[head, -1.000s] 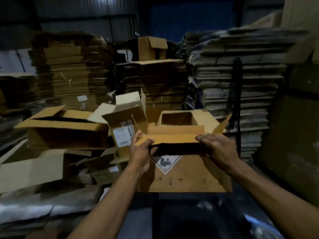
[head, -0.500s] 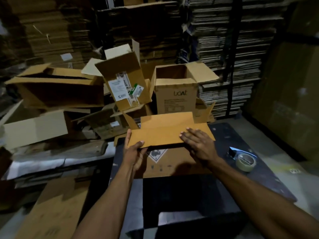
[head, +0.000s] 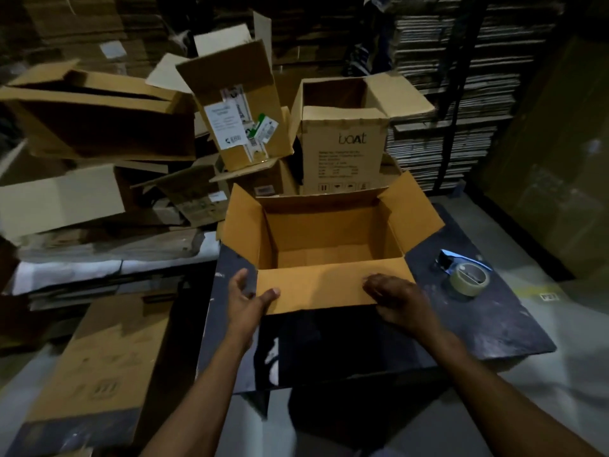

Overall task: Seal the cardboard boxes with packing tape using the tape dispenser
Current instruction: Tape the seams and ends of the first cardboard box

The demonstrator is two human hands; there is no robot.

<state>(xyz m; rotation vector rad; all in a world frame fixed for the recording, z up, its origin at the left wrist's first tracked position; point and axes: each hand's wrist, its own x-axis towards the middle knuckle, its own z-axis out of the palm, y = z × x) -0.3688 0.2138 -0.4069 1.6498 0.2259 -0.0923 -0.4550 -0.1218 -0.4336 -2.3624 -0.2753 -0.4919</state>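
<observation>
An open brown cardboard box (head: 329, 239) stands upright on a dark table (head: 494, 324), its flaps spread and its inside bare. My left hand (head: 247, 298) holds the left end of the near flap (head: 323, 285), thumb on top and fingers under it. My right hand (head: 398, 301) rests on the right part of that flap with its fingers bent over the flap. A tape dispenser (head: 464, 272) with a roll of clear tape lies on the table to the right of the box, away from both hands.
Behind the table lies a heap of open boxes, among them one marked "boat" (head: 342, 143) and a tilted one with labels (head: 237, 107). Tall stacks of flattened cardboard (head: 454, 87) fill the back. A flat carton (head: 102, 357) lies at the lower left.
The box has been turned upright, so its open top now faces me. Both hands have stayed on the near flap, and the view has tilted further down.
</observation>
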